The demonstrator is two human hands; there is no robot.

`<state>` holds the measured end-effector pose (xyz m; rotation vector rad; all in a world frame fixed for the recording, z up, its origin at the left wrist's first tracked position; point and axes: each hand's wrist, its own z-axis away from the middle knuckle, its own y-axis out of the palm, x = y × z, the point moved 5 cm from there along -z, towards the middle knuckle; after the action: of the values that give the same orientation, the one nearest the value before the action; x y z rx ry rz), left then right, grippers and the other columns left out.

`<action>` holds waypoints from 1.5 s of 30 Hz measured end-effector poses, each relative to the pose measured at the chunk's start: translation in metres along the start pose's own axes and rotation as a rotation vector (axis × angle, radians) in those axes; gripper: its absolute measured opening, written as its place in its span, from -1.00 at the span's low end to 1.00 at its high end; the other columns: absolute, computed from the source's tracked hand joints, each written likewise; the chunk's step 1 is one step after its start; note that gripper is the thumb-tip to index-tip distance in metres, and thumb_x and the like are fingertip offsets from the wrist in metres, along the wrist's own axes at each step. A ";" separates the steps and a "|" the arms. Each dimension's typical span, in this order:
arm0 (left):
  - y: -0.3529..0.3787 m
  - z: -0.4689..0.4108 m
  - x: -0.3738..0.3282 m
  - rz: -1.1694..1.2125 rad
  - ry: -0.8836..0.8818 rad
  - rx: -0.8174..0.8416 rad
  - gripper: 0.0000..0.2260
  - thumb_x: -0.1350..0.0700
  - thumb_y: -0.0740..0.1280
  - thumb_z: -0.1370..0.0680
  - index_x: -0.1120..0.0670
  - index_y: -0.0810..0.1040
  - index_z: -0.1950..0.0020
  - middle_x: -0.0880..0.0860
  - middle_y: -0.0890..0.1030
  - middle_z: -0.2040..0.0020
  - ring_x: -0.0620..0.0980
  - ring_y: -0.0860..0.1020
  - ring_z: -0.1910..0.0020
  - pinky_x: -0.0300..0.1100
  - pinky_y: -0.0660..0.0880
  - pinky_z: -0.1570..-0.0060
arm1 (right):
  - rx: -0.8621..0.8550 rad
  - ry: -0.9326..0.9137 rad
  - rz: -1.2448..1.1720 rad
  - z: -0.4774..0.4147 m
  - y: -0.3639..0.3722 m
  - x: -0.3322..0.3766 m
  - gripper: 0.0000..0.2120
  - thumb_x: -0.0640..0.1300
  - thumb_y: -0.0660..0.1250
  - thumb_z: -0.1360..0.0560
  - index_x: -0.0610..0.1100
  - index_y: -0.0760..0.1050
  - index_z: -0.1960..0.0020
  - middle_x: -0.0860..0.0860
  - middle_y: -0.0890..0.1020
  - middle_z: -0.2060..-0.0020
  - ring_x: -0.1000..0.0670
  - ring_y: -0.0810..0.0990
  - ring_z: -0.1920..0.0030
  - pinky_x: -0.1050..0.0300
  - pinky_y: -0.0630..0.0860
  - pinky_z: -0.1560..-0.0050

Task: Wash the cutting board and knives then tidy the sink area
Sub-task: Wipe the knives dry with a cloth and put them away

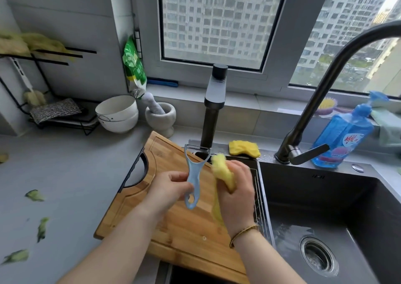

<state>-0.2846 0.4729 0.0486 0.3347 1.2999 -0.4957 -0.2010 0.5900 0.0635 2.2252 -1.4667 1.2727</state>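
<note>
Bamboo rectangular cutting board [173,229] lies at the dark sink's [314,188] left rim beneath both hands, where the left hand [171,188] pinches a pale blue plastic peeler [192,175] blade-up, apparently so the right hand [237,188], clutching a crumpled yellow cloth [221,170], can wipe it.

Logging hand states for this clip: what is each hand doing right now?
Left hand: closed, gripping the light blue peeler by its handle.
Right hand: closed, holding the yellow cloth.
</note>
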 end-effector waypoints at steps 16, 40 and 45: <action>-0.005 0.004 -0.001 0.188 -0.091 0.168 -0.83 0.26 0.21 -0.55 0.14 0.59 0.01 0.08 0.64 0.14 -0.03 0.60 0.19 -0.28 0.55 0.35 | 0.251 -0.548 0.417 0.011 0.023 0.009 -0.64 -0.25 0.11 -0.32 -0.02 0.37 -0.09 -0.02 0.49 -0.07 0.02 0.37 0.09 0.17 0.58 0.24; -0.026 0.020 -0.029 -0.694 0.485 -0.347 -0.77 0.24 0.28 -0.54 0.11 0.60 -0.16 0.07 0.64 -0.07 -0.01 0.56 -0.03 -0.39 0.37 0.11 | 0.261 -0.459 0.529 -0.011 0.028 0.021 -0.55 -0.35 0.29 -0.15 -0.10 0.53 -0.01 -0.10 0.62 0.09 -0.11 0.56 0.27 0.15 0.54 0.35; -0.049 0.021 -0.040 -0.839 0.516 -0.413 -0.78 0.26 0.29 -0.52 0.10 0.64 -0.10 0.02 0.60 -0.10 0.06 0.54 -0.06 -0.30 0.31 0.10 | 0.288 0.060 0.043 -0.025 0.011 0.019 -0.68 -0.41 0.29 -0.38 -0.23 0.56 -0.10 0.01 0.51 0.03 0.04 0.46 -0.01 0.38 0.40 -0.09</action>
<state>-0.3006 0.4269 0.0943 -0.4939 1.9959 -0.8495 -0.2213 0.5857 0.0895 2.3130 -1.3921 1.6420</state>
